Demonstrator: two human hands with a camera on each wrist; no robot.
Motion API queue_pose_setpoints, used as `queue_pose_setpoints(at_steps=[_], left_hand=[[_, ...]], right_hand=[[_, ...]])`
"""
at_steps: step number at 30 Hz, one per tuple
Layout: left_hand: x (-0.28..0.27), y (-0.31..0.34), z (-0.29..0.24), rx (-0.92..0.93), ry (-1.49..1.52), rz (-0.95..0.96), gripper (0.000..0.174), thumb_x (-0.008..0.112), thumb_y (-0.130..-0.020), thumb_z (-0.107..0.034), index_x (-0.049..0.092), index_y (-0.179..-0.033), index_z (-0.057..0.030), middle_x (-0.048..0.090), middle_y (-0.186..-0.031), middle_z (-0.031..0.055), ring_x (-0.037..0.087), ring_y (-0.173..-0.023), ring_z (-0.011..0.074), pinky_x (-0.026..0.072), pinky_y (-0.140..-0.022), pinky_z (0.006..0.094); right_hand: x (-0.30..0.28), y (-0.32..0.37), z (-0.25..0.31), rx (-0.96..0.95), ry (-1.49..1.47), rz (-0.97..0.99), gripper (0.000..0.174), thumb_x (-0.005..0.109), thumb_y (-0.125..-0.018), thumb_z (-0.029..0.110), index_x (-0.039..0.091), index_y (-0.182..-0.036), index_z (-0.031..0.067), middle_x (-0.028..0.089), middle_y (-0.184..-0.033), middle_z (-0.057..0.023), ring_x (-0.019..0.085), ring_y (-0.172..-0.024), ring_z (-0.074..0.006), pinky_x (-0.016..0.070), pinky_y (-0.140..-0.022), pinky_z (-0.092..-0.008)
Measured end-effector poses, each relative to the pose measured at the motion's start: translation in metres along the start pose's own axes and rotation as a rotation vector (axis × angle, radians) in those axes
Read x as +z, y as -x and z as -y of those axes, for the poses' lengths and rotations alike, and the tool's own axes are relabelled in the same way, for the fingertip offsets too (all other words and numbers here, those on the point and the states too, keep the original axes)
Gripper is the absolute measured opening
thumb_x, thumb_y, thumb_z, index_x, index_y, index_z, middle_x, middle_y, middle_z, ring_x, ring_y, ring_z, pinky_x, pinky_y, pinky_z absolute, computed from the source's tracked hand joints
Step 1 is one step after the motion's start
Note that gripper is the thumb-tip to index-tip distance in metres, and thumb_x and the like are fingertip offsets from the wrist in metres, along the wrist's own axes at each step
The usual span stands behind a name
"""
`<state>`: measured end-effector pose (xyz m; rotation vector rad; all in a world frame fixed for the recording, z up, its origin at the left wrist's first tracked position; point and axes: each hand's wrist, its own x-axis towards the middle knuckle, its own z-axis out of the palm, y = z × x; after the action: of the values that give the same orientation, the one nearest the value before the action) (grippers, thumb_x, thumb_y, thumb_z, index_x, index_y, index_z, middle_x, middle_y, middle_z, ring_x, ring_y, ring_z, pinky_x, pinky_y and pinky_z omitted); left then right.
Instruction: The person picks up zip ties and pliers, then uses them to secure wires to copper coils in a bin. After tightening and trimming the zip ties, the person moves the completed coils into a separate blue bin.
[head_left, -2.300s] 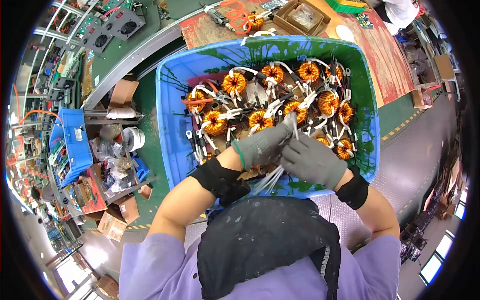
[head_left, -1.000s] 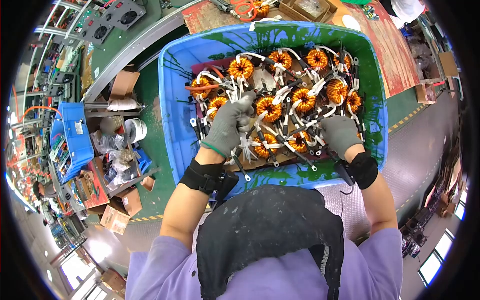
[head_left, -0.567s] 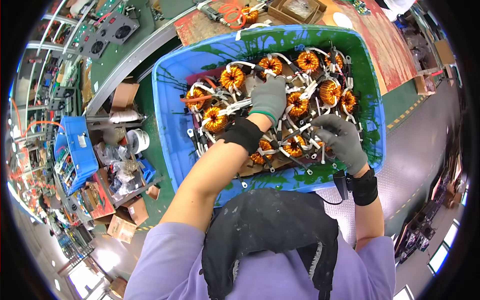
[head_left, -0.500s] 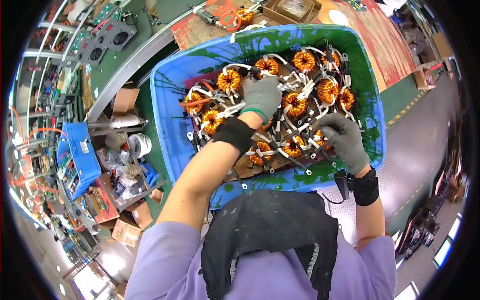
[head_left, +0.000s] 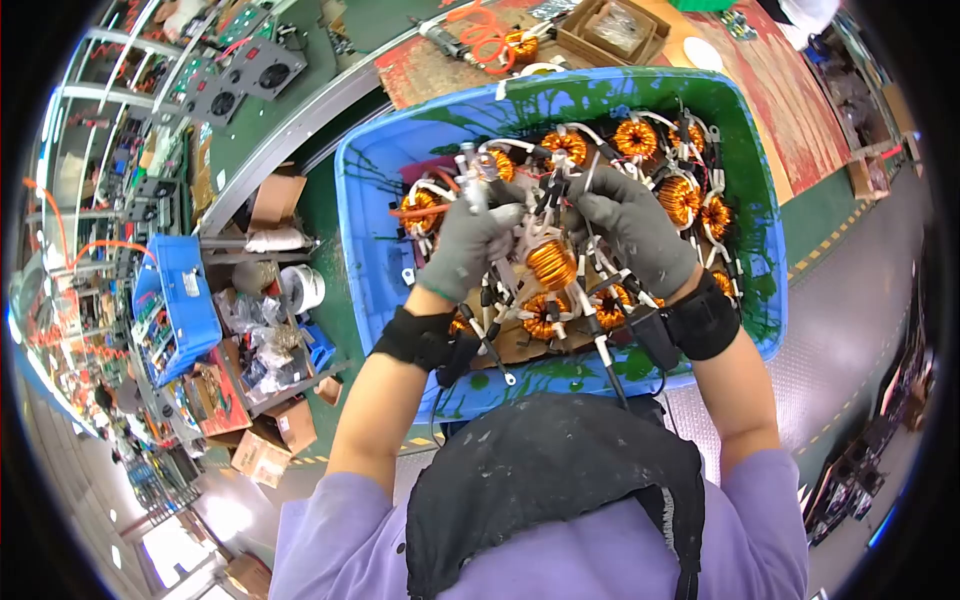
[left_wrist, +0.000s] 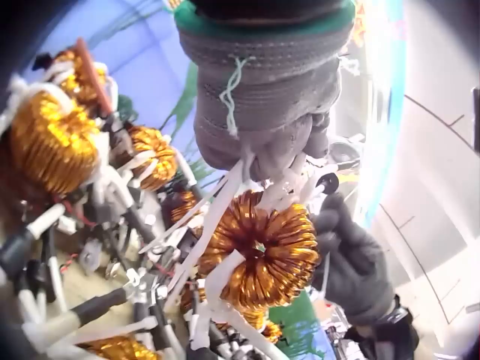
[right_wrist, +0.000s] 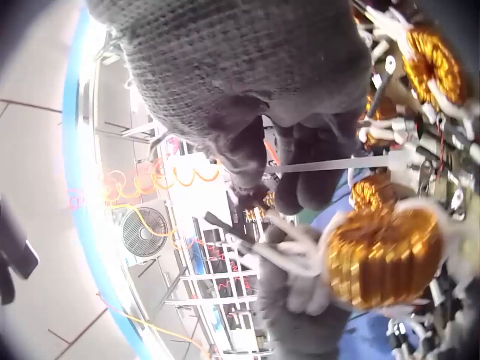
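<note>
A copper-wound coil [head_left: 552, 265] with white-sleeved leads is held up over the blue bin [head_left: 362, 250]. The left hand [head_left: 470, 245], in a grey glove, has its fingers curled round white strips beside that coil. In the left wrist view the left hand [left_wrist: 262, 97] is above the coil [left_wrist: 259, 247], white strips running down from the fingers. The right hand [head_left: 635, 230] is at the coil's upper right. From the right wrist view, the right hand [right_wrist: 247, 67] pinches a thin white strip [right_wrist: 330, 163] near dark lead ends; its other fingertips are partly hidden.
More coils [head_left: 680, 200] with tangled leads lie in the bin. Beyond its far rim, a worn red table [head_left: 790, 130] bears a cardboard tray [head_left: 612, 35] and a power tool [head_left: 440, 38]. A blue crate [head_left: 185, 300] and shelving stand at left.
The left hand has drawn back leftward from among the coils, and a coil now hangs raised between the hands. The right hand has moved up and left to its leads.
</note>
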<state>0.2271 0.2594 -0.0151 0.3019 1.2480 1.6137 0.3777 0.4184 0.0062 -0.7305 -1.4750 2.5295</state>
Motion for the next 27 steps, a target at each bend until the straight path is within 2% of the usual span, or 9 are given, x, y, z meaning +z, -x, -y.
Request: queue_pose_setpoints(at_steps=[4,7,13,16,19,21,23,24,27], left_hand=[[-0.019,-0.02,0.032,-0.007,-0.674,-0.524,0.035,0.072,-0.078,-0.021,0.056,-0.099,0.0023,0.064,-0.081,0.0104,0.06,-0.069,0.0209,0.0476,-0.062,0.0355],[0.002,0.005,0.016,0.412,-0.596,-0.78,0.031,0.065,-0.083,-0.015,0.055,-0.108,-0.0009,0.06,-0.087,0.0041,0.056,-0.075,0.0117,0.0477,-0.067,0.0287],[0.005,-0.003,0.0,0.441,-0.745,-0.598,0.04,0.068,-0.083,-0.025,0.056,-0.113,-0.0021,0.064,-0.094,0.0097,0.061,-0.085,0.0172,0.0481,-0.076,0.0308],[0.012,-0.022,-0.02,0.042,-1.108,-0.636,0.055,0.071,-0.076,-0.04,0.058,-0.11,0.0013,0.066,-0.098,0.019,0.064,-0.092,0.0353,0.0485,-0.08,0.0418],[-0.011,-0.046,-0.011,-0.022,-1.192,-0.41,0.058,0.074,-0.073,-0.039,0.058,-0.109,0.0031,0.066,-0.094,0.02,0.065,-0.09,0.0341,0.0492,-0.079,0.0401],[-0.023,-0.054,-0.001,-0.063,-0.955,-0.373,0.047,0.074,-0.077,-0.03,0.06,-0.109,0.0017,0.067,-0.088,0.0148,0.065,-0.081,0.0265,0.0502,-0.071,0.0349],[-0.028,-0.045,0.006,-0.059,-0.181,-0.232,0.032,0.07,-0.083,-0.017,0.062,-0.109,-0.0009,0.065,-0.081,0.005,0.06,-0.069,0.0147,0.0465,-0.06,0.0271],[-0.016,-0.034,-0.006,-0.133,-0.17,-0.3,0.02,0.065,-0.087,-0.009,0.064,-0.106,-0.004,0.058,-0.075,-0.0026,0.048,-0.056,0.0055,0.0377,-0.049,0.0208],[-0.027,-0.019,-0.004,-0.133,-0.009,-0.217,0.019,0.066,-0.087,-0.013,0.065,-0.104,-0.0053,0.053,-0.068,-0.0046,0.041,-0.047,0.0036,0.0301,-0.041,0.0201]], right_hand=[[-0.001,-0.031,-0.031,0.08,0.104,0.011,0.016,0.052,-0.093,0.008,0.058,-0.106,0.0007,0.063,-0.099,-0.0084,0.062,-0.084,-0.0152,0.0528,-0.075,-0.0284],[0.001,-0.039,-0.045,0.137,0.075,0.026,0.018,0.051,-0.093,0.009,0.057,-0.107,-0.0005,0.064,-0.106,-0.0113,0.063,-0.087,-0.0164,0.0536,-0.077,-0.029],[0.003,-0.04,-0.047,0.199,0.073,-0.013,0.02,0.055,-0.093,0.013,0.06,-0.107,0.0,0.065,-0.093,-0.0054,0.061,-0.076,-0.0123,0.0517,-0.069,-0.0245],[0.003,-0.031,-0.036,0.159,0.03,-0.096,0.023,0.064,-0.09,0.021,0.064,-0.102,0.0013,0.059,-0.071,0.0035,0.047,-0.054,-0.0035,0.0369,-0.05,-0.0186],[-0.007,-0.031,-0.033,0.18,0.004,-0.031,0.019,0.058,-0.093,0.017,0.061,-0.107,0.0029,0.06,-0.075,0.0013,0.048,-0.054,-0.0023,0.037,-0.047,-0.0179],[-0.007,-0.029,-0.028,0.207,-0.045,-0.012,0.02,0.057,-0.094,0.016,0.06,-0.108,0.0028,0.06,-0.075,0.0006,0.048,-0.054,-0.0017,0.0387,-0.048,-0.0168],[-0.009,-0.03,-0.03,0.219,-0.105,-0.018,0.021,0.054,-0.095,0.016,0.058,-0.11,0.002,0.06,-0.076,-0.0001,0.047,-0.054,-0.0021,0.0382,-0.047,-0.0161],[-0.005,-0.031,-0.028,0.22,-0.106,-0.016,0.021,0.054,-0.095,0.016,0.058,-0.11,0.002,0.06,-0.076,-0.0001,0.047,-0.054,-0.0021,0.0382,-0.047,-0.0161],[0.007,-0.03,-0.022,0.26,0.018,-0.102,0.02,0.054,-0.093,0.015,0.063,-0.102,-0.0001,0.059,-0.069,0.0007,0.044,-0.052,-0.0029,0.0347,-0.047,-0.0185]])
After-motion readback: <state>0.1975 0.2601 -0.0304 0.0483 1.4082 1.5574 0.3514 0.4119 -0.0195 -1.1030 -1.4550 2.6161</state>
